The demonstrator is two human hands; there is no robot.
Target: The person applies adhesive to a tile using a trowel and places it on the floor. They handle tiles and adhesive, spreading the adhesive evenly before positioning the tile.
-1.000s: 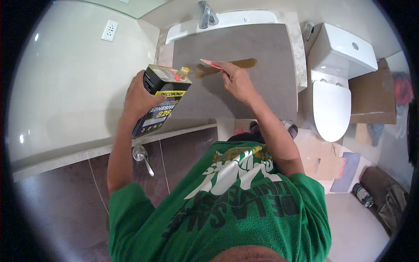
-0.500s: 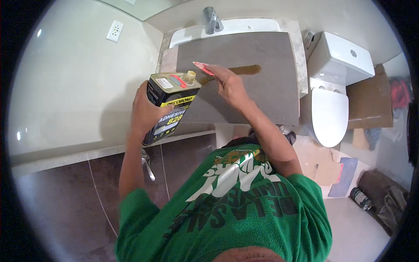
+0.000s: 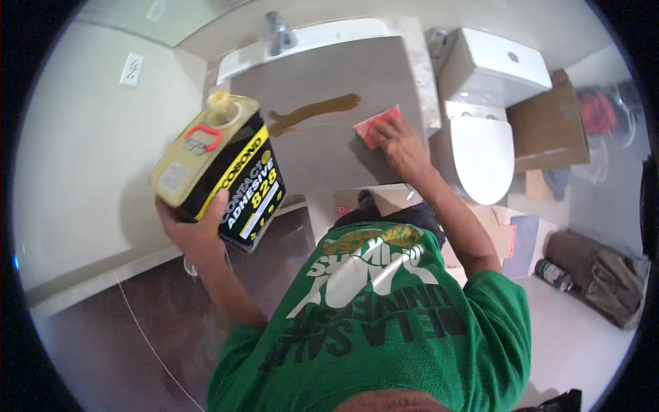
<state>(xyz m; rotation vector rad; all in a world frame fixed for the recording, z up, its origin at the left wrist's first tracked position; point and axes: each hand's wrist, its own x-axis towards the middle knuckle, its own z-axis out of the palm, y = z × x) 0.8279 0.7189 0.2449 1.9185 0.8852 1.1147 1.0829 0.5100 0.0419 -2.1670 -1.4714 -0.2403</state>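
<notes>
My left hand (image 3: 189, 237) grips the lower side of a black and yellow adhesive can (image 3: 237, 182), its thumb across the front. The can is tilted beside the left edge of a flat grey-brown board (image 3: 309, 158). On its top are an open-looking yellowish spout and a red handle. A brown streak of adhesive (image 3: 316, 111) lies across the board. My right hand (image 3: 405, 151) pinches a flat red spreader (image 3: 369, 126) over the board's right part, to the right of the streak. Whether the spreader touches the board I cannot tell.
The board lies across a white sink (image 3: 343, 30) with a grey faucet (image 3: 280, 34) behind it. A white toilet (image 3: 480, 154) stands at the right, with cardboard (image 3: 549, 130) beside it. A rolled dark mat (image 3: 594, 275) and a dark cylindrical container (image 3: 552, 275) lie at the lower right.
The view has shifted. My right hand has moved the spreader from near the spout to the board's right part. My left hand has swung the can left, away from the streak, and raised it closer.
</notes>
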